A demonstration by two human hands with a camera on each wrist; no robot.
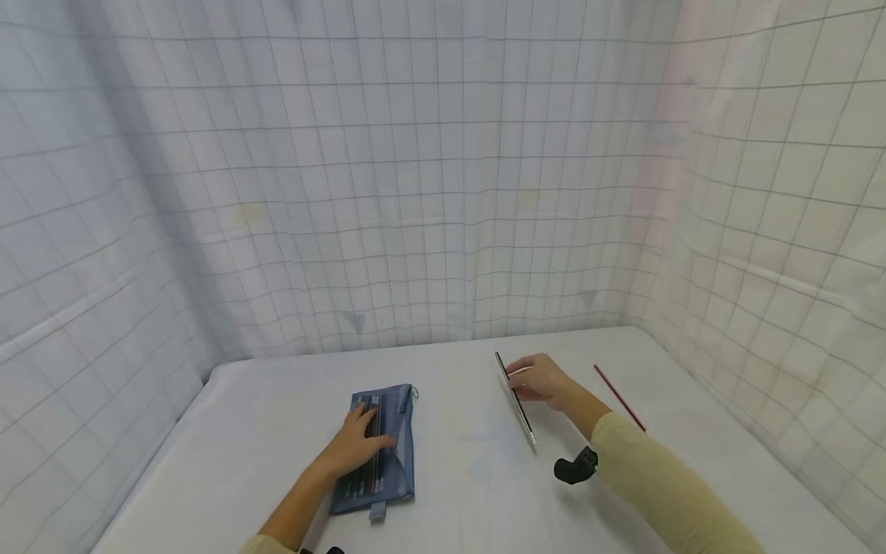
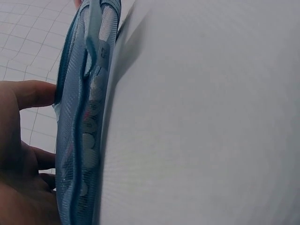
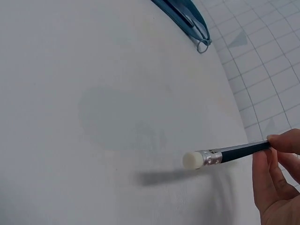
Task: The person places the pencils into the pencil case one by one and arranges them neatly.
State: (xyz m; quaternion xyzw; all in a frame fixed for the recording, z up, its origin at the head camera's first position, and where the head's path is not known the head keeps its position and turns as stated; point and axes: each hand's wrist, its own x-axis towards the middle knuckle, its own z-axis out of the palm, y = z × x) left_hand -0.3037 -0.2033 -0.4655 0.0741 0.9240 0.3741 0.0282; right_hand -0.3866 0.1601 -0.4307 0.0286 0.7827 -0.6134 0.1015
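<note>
A blue zippered mesh pencil case (image 1: pixel 407 462) lies flat on the left half of the white table, with long items showing dimly through its mesh. My left hand (image 1: pixel 354 446) rests on top of it, fingers spread. In the left wrist view, fingertips touch the case's (image 2: pixel 68 140) upper face. To the right, my right hand (image 1: pixel 543 381) pinches a dark pencil (image 1: pixel 521 412) between thumb and fingers. Its white eraser (image 3: pixel 192 160) and silver ferrule point away from the hand in the right wrist view, with a shadow on the table below.
A red pencil (image 1: pixel 619 396) lies on the table to the right, partly hidden by the right forearm. White grid-patterned curtains (image 1: pixel 415 192) stand behind the table and at both sides. A small ring (image 3: pixel 202 46) hangs from the pencil case's zipper end.
</note>
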